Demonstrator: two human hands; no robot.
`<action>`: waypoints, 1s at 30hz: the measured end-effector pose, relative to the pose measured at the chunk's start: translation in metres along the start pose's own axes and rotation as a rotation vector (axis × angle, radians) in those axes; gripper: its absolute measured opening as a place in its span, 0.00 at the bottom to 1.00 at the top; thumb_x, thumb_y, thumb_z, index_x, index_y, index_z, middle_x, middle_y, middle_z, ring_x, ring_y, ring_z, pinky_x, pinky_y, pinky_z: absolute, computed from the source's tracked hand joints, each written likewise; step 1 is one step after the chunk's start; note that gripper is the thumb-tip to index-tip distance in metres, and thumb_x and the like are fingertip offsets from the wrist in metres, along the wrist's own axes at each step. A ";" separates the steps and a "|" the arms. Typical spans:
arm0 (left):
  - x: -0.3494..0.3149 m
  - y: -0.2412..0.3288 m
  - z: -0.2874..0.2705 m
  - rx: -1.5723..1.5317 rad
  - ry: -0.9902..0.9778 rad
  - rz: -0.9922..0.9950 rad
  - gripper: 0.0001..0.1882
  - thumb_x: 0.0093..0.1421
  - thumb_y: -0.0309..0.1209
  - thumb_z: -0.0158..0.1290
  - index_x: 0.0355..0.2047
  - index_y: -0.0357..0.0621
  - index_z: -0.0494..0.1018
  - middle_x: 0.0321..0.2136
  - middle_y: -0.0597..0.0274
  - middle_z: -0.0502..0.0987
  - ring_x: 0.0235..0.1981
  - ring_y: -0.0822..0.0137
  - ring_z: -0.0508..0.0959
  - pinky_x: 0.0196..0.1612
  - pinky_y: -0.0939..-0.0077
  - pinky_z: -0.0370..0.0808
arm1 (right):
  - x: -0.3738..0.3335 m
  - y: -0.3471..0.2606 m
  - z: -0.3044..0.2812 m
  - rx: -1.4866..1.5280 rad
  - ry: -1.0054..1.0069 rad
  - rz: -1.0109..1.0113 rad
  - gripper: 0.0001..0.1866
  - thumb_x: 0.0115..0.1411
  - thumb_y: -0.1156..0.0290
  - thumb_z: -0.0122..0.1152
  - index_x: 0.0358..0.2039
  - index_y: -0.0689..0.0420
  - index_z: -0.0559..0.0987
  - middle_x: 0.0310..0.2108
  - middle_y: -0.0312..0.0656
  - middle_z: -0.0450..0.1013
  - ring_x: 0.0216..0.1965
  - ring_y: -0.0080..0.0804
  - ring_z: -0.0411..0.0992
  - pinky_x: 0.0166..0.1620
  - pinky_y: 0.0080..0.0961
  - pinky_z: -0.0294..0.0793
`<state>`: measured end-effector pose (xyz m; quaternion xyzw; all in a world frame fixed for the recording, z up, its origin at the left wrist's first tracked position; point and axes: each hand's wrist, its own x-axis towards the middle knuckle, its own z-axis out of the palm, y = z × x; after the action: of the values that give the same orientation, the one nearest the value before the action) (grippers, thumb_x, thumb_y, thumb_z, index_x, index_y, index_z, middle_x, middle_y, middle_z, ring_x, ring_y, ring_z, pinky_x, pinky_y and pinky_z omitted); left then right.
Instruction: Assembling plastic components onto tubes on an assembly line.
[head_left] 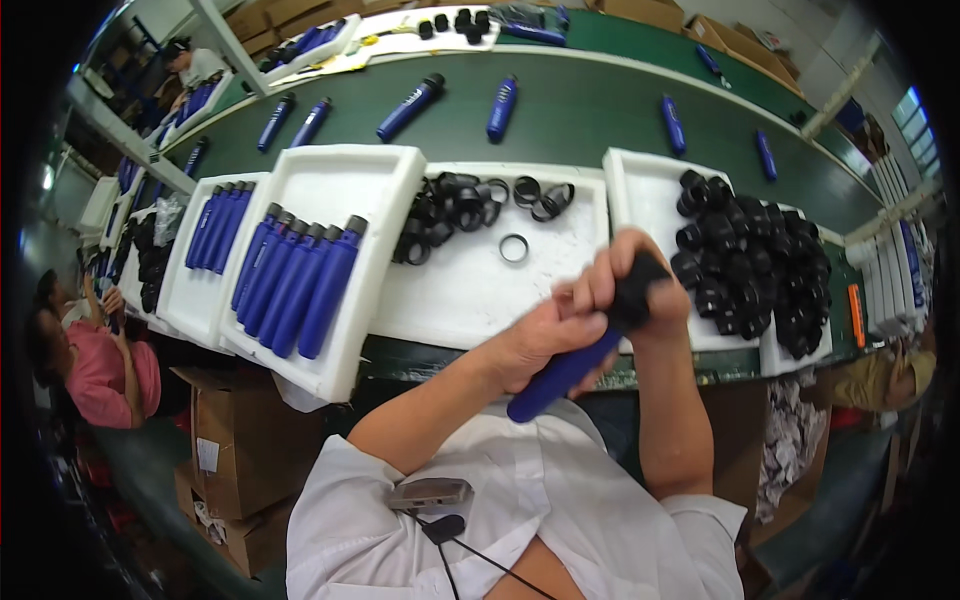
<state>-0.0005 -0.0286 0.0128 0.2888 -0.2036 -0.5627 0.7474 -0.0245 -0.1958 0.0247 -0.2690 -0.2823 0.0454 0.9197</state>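
In front of my chest a blue tube [565, 383] with a black end piece [637, 287] is tilted, its blue end toward me. My left hand [535, 343] is wrapped round the tube's body. My right hand [665, 305] grips the black piece at the upper end, and the fingers of both hands lie close together there. Beyond them, a white foam tray [450, 310] carries loose black rings [467, 207] on its far left side, with a single thin ring [513, 248] lying apart. Black caps [735, 255] are heaped in the foam tray [640, 175] on the right.
To the left, foam trays [345, 170] hold rows of blue tubes [300, 285]. More blue tubes [410, 107] are spaced along the green belt [590, 110] behind. Cardboard boxes [255, 430] stand below the bench at left. A person in pink [115, 365] sits far left; an orange tool [856, 315] lies far right.
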 end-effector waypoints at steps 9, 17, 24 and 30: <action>0.008 0.017 0.007 -0.042 0.075 -0.098 0.18 0.65 0.42 0.57 0.38 0.36 0.75 0.27 0.55 0.79 0.22 0.65 0.79 0.27 0.73 0.75 | 0.006 -0.009 -0.003 -0.080 0.113 -0.016 0.26 0.56 0.59 0.68 0.49 0.59 0.70 0.40 0.51 0.77 0.46 0.48 0.77 0.57 0.44 0.75; 0.027 0.016 -0.006 0.772 0.450 0.158 0.23 0.66 0.46 0.55 0.44 0.34 0.73 0.30 0.53 0.78 0.26 0.64 0.81 0.29 0.68 0.78 | 0.016 0.008 -0.009 -0.290 0.917 0.027 0.14 0.61 0.66 0.65 0.42 0.62 0.76 0.34 0.48 0.78 0.38 0.39 0.78 0.47 0.34 0.79; -0.007 -0.019 0.018 -0.224 -0.243 -0.157 0.24 0.61 0.44 0.60 0.48 0.36 0.71 0.26 0.56 0.76 0.22 0.66 0.78 0.24 0.73 0.77 | -0.005 -0.011 -0.016 -0.120 0.326 0.088 0.17 0.55 0.63 0.65 0.39 0.62 0.75 0.31 0.50 0.76 0.34 0.43 0.79 0.46 0.42 0.80; 0.016 -0.014 -0.015 1.391 0.647 0.053 0.19 0.54 0.29 0.60 0.44 0.37 0.70 0.25 0.56 0.76 0.20 0.64 0.78 0.25 0.71 0.77 | 0.016 0.012 -0.010 -0.652 1.233 -0.106 0.13 0.58 0.67 0.66 0.35 0.64 0.76 0.27 0.44 0.76 0.27 0.31 0.76 0.36 0.28 0.79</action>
<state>0.0035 -0.0438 -0.0078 0.8379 -0.2885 -0.1746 0.4292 -0.0052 -0.1868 0.0193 -0.4937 0.2791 -0.2473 0.7856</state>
